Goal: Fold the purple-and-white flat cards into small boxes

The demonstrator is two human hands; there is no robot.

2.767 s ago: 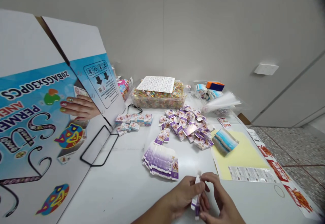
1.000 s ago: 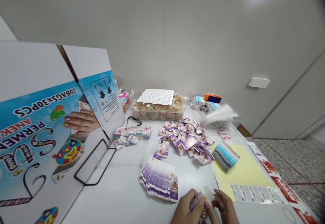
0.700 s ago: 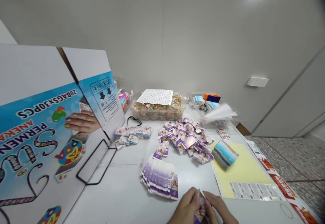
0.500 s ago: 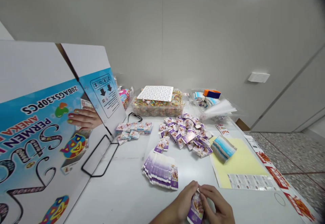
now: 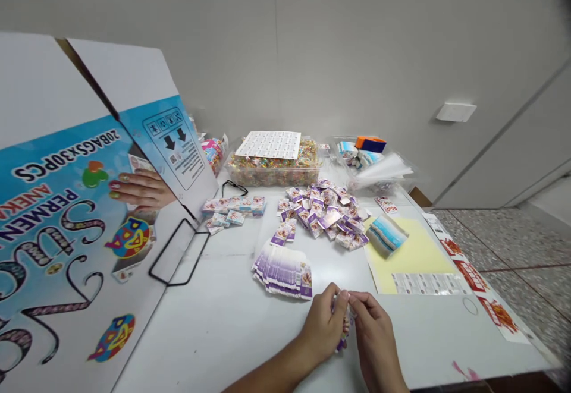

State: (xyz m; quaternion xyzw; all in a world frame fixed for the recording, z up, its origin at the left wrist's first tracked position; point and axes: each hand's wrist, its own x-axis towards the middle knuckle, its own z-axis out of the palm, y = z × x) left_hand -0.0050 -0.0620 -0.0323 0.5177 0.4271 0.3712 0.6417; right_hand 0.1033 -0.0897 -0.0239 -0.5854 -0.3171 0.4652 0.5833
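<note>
Low at the table's front edge, my left hand [image 5: 325, 323] and my right hand [image 5: 373, 333] meet, fingers pinched round a small purple and white carton [image 5: 345, 324], mostly hidden between them. Just beyond my left hand lies a fanned stack of flat purple cartons [image 5: 283, 272]. Farther back sits a heap of folded purple cartons [image 5: 325, 216], with a smaller row of pale cartons [image 5: 232, 209] to its left.
A big blue printed cardboard box [image 5: 66, 214] stands at the left, its flaps up; another person's hand [image 5: 141, 187] rests on it. A clear tub of colourful sweets [image 5: 274, 168] and a clear tray [image 5: 379, 164] stand at the back. A yellow sheet [image 5: 414, 253] lies at the right.
My hands have kept turning and pressing the small carton; it has gone from held up and showing to nearly hidden between my fingers. The view has tipped downward.
</note>
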